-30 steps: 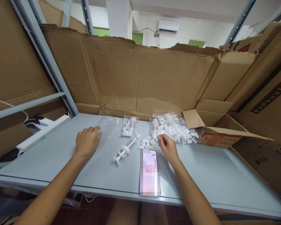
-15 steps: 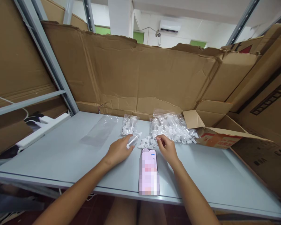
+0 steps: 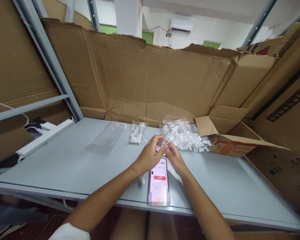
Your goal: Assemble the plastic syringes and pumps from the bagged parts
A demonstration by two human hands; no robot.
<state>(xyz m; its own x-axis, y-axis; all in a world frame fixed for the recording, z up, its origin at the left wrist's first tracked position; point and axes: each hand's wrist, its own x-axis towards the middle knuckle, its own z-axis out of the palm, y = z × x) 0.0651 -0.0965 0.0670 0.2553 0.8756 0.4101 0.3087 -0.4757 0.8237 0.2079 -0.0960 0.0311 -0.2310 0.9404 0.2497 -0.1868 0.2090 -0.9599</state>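
My left hand and my right hand meet over the far end of a phone. Both sets of fingers are closed around a clear plastic piece; its exact kind is hard to make out through the shine. The phone lies screen up below my hands, with a running timer display. Beside my left forearm a small white plastic part lies on the table, blurred. My hands cover most of the spot where loose white plastic parts lay.
Behind my hands lie clear bags of white plastic parts, with a smaller filled bag to their left. A flat clear bag is further left. An open cardboard box stands right; a cardboard wall closes the back. A power strip runs left.
My left hand has moved right with the clear plastic piece to meet my right hand. A white part now shows by my left forearm, and the phone's timer is visible.
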